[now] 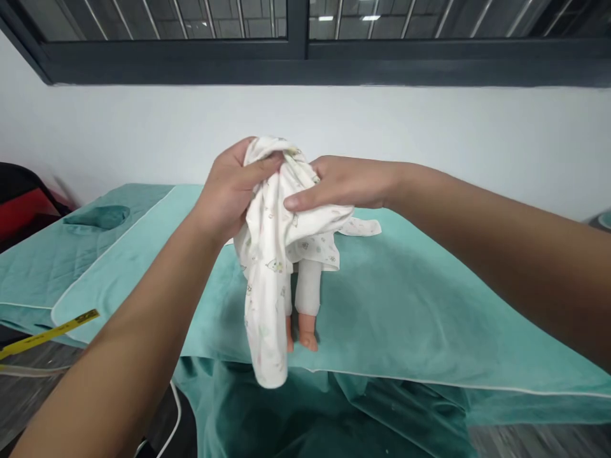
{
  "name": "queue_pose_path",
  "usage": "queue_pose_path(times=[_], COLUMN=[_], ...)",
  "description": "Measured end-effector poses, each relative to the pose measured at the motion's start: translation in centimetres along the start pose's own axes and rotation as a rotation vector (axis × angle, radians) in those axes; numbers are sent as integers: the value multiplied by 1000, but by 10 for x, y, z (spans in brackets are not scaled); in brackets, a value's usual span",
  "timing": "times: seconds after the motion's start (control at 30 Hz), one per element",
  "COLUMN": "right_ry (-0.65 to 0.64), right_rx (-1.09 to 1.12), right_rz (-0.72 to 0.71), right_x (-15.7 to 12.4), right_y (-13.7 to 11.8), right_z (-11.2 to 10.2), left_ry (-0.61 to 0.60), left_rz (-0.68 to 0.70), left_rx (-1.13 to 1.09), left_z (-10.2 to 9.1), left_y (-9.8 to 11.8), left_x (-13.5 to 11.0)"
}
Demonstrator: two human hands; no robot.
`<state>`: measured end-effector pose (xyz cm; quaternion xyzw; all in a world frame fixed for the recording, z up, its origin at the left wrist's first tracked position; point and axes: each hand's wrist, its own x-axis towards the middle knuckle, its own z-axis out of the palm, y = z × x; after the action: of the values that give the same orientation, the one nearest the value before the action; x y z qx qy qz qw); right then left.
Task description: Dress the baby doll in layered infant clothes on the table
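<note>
A baby doll (308, 299) sits upright near the front edge of a teal towel (405, 318), its white-trousered legs and bare feet showing below a white patterned garment (270, 254) bunched over its head and body. My left hand (229, 191) grips the garment's gathered top from the left, thumb pressed across the cloth. From the right, my right hand (344, 184) clamps the same bunch, fingers closed on it. One loose end of the garment hangs down past the towel's edge. The doll's head and arms are hidden.
The towel covers a teal padded table (42, 254) with a face hole (98, 216) at the left. A yellow tape measure (48, 334) lies at the left edge, a white cable (176, 413) hangs below. White wall and dark window frame stand behind.
</note>
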<state>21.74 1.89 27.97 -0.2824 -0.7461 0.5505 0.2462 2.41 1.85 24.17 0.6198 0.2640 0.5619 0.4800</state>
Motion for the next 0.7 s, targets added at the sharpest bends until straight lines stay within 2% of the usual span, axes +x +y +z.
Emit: queue_pose_path(times=[0.13, 0.2, 0.3, 0.43, 0.5, 0.6, 0.7], right_ry=[195, 239, 203, 98, 58, 115, 217], right_rx=[72, 148, 233, 190, 155, 228, 375], right_rz=[-61, -76, -56, 77, 134, 94, 13], right_x=[5, 6, 3, -10, -15, -16, -12], right_y=[5, 8, 17, 30, 34, 41, 52], right_z=[-7, -6, 3, 15, 17, 18, 19], left_ry=[-80, -141, -168, -35, -29, -115, -276], left_rz=[-73, -116, -166, -161, -217, -343, -438], left_rx=[92, 112, 28, -158, -206, -224, -187], left_z=[-7, -10, -11, -5, -2, -2, -5], left_y=[-11, -14, -17, -26, -35, -47, -51], left_x=[-3, -5, -8, -14, -20, -30, -37])
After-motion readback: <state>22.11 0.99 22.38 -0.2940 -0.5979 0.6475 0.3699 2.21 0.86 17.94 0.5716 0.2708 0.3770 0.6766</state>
